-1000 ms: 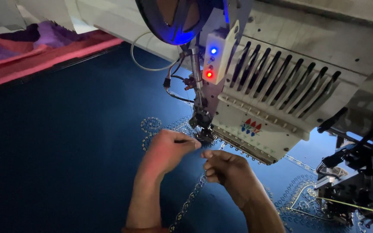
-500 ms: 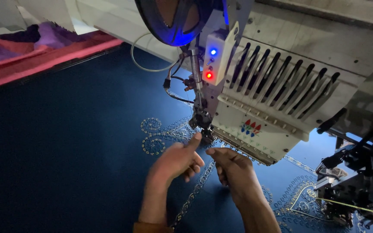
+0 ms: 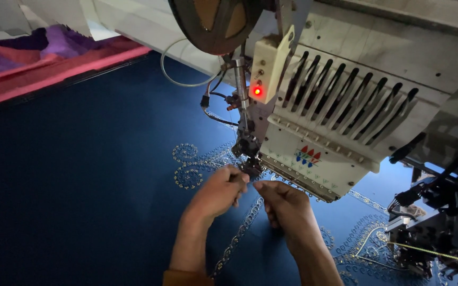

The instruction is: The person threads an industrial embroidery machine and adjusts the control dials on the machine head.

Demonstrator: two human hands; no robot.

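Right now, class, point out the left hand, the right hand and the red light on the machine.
left hand [image 3: 219, 191]: head view, on its back.
right hand [image 3: 287, 207]: head view, on its back.
red light [image 3: 257, 91]: head view, its glowing centre.

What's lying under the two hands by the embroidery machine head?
Dark blue fabric with silver beaded scrollwork and a beaded strip lies beneath both hands; stitching directly under them is covered.

Dim, sharp view; a red lamp [image 3: 257, 91] glows, dark fabric [image 3: 80, 175] fades into shadow leftward.
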